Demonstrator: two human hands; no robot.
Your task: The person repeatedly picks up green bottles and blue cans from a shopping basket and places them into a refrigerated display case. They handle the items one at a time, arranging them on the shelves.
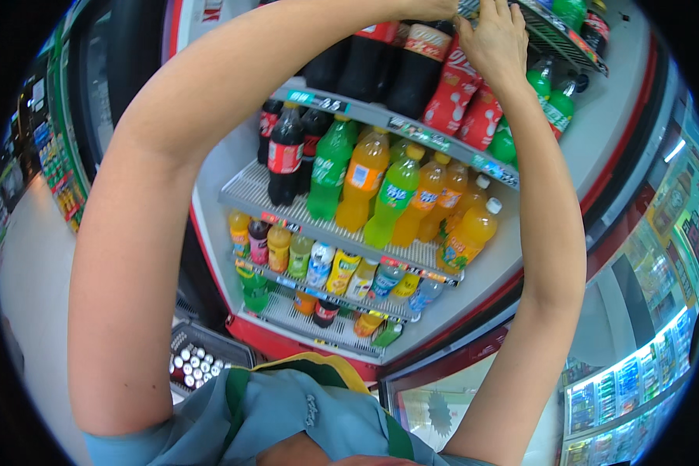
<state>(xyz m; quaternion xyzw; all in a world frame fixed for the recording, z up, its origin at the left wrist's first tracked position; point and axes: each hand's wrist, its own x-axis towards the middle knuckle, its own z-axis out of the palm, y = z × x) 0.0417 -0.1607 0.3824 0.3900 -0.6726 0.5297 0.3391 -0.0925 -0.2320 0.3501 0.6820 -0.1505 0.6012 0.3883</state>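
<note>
Both my arms reach up into an open drinks cooler. My left hand (437,8) is at the top edge of the picture, largely cut off. My right hand (496,49) is beside it, back of the hand towards me, fingers pointing up over the top shelf. A small grey-blue patterned thing (469,8) shows between the hands; whether either holds it is hidden. Below the right hand, red-wrapped packs (455,96) lean on the shelf. Dark cola bottles (416,73) stand to their left, and green bottles (561,108) are to the right of my right forearm.
A lower wire shelf (247,189) holds cola, green and orange soda bottles (362,177). Smaller drink bottles (278,247) fill the shelf beneath. An upper right rack (576,43) juts out near my right hand. A dark crate (227,343) with cans stands at lower left.
</note>
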